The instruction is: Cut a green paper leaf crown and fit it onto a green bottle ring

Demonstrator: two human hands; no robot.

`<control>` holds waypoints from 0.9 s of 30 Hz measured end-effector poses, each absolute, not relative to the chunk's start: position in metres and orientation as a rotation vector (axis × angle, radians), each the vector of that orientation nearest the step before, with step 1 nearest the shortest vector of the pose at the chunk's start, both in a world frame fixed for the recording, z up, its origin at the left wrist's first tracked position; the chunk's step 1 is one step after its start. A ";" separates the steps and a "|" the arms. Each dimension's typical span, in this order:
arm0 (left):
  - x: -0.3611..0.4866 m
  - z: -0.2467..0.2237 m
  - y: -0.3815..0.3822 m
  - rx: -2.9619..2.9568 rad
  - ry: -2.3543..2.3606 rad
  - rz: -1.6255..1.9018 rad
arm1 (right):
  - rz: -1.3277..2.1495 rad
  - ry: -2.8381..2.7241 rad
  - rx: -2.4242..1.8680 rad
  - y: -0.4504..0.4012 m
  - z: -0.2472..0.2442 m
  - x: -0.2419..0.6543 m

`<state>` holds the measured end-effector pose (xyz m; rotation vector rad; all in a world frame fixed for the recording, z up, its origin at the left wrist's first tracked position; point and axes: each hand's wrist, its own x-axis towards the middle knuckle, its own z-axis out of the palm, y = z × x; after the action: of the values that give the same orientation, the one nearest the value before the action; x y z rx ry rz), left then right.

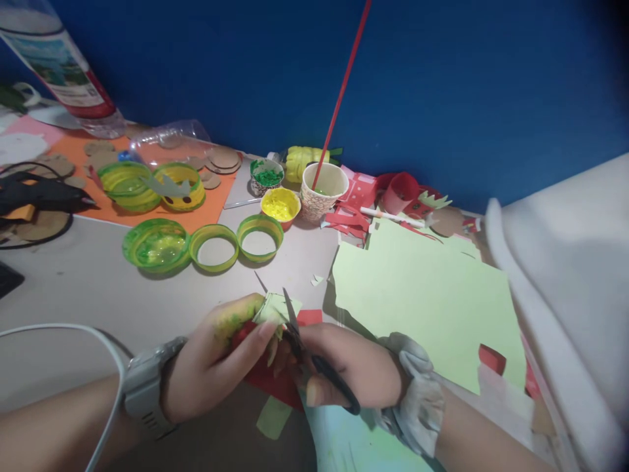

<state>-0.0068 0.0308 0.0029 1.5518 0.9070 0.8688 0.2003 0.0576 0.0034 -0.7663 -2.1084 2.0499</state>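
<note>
My left hand point(226, 360), with green and yellow stains on the thumb side, pinches a small piece of pale green paper point(275, 308). In my right hand point(344, 367) is a pair of black-handled scissors point(291, 311). Their blades are spread, one on each side of the paper. Red paper point(270, 380) lies beneath both hands, partly hidden by them. A pale green scrap point(274, 417) is below my hands. To the right spreads a large pale green sheet point(427, 295) with cut edges.
Painted green-yellow rings point(213, 249) stand ahead on the left. Behind are a yellow paint cup point(280, 206), a green paint cup point(266, 177) and a paper cup point(322, 196) with a red stick. A glue gun point(39, 193) lies far left; a white cable point(115, 367) crosses my left forearm.
</note>
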 end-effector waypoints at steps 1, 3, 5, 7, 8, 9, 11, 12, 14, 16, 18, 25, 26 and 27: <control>-0.007 0.003 0.031 1.553 0.914 0.869 | 2.042 -2.119 -0.771 0.058 0.003 0.200; -0.007 0.003 0.030 1.550 0.922 0.876 | 2.035 -2.136 -0.781 0.057 0.003 0.200; -0.006 0.003 0.030 1.541 0.918 0.879 | 2.030 -2.148 -0.802 0.057 0.003 0.200; -0.006 0.004 0.031 1.535 0.916 0.877 | 2.026 -2.147 -0.807 0.057 0.002 0.201; -0.006 0.004 0.031 1.537 0.916 0.879 | 2.024 -2.148 -0.805 0.057 0.002 0.201; -0.006 0.004 0.031 1.543 0.914 0.879 | 2.019 -2.150 -0.804 0.057 0.002 0.201; -0.006 0.005 0.032 1.553 0.923 0.890 | 2.012 -2.157 -0.804 0.057 0.001 0.201; -0.005 0.005 0.032 1.556 0.927 0.894 | 2.007 -2.162 -0.807 0.057 0.000 0.202; -0.005 0.005 0.032 1.547 0.930 0.905 | 2.001 -2.167 -0.815 0.057 0.000 0.202; -0.004 0.005 0.032 1.531 0.929 0.913 | 2.008 -2.161 -0.812 0.057 0.000 0.201; -0.004 0.005 0.032 1.530 0.924 0.896 | 2.023 -2.150 -0.801 0.057 0.000 0.201; -0.005 0.007 0.034 1.566 0.906 0.888 | 2.027 -2.119 -0.769 0.057 0.000 0.200; -0.005 0.008 0.034 1.564 0.905 0.894 | 2.032 -2.112 -0.766 0.057 0.000 0.200; -0.005 0.007 0.034 1.561 0.905 0.899 | 2.035 -2.108 -0.764 0.057 -0.001 0.200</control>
<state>-0.0050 0.0342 0.0074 1.5609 0.9047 0.8991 0.1996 0.0568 -0.0008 -0.7641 -2.1078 2.0353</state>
